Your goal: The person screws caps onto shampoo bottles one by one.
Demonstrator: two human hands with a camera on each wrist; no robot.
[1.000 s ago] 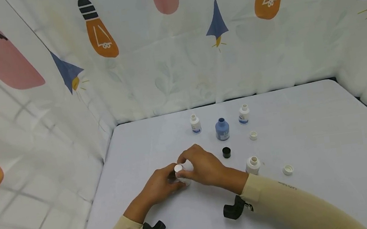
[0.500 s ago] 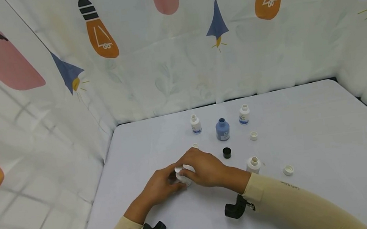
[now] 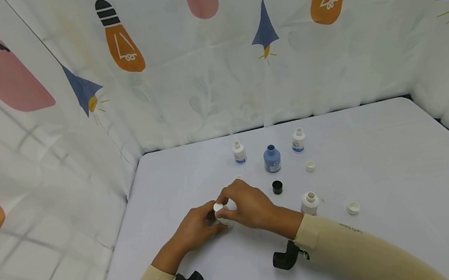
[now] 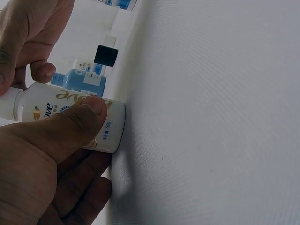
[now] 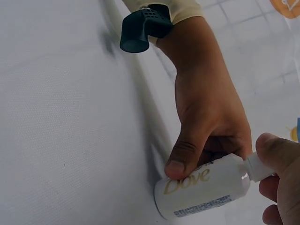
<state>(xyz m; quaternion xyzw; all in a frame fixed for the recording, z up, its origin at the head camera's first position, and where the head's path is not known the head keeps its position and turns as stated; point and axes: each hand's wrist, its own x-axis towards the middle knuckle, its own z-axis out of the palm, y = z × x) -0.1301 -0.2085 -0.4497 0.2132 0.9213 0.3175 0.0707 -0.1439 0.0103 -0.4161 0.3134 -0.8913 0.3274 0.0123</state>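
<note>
In the head view my left hand (image 3: 195, 227) grips a small white Dove bottle (image 5: 201, 190) around its body, thumb across the gold lettering. The bottle stands upright on the white table, its base at the surface in both wrist views. My right hand (image 3: 251, 204) reaches in from the right and pinches the white cap (image 3: 217, 206) on the bottle's neck between thumb and fingers. In the left wrist view the right fingers partly hide that cap. Much of the bottle is hidden by the hands in the head view.
Behind the hands stand an uncapped white bottle (image 3: 239, 153), a blue bottle (image 3: 272, 159) and another white bottle (image 3: 298, 141). A black cap (image 3: 277, 186) and a white cap (image 3: 310, 166) lie before them. Near the right forearm are an uncapped white bottle (image 3: 310, 203) and a loose cap (image 3: 353, 208).
My right fingers turned over the cap half a second ago, covering more of it, then turned back to a pinch much like the earlier one. The left hand and bottle stay in place.
</note>
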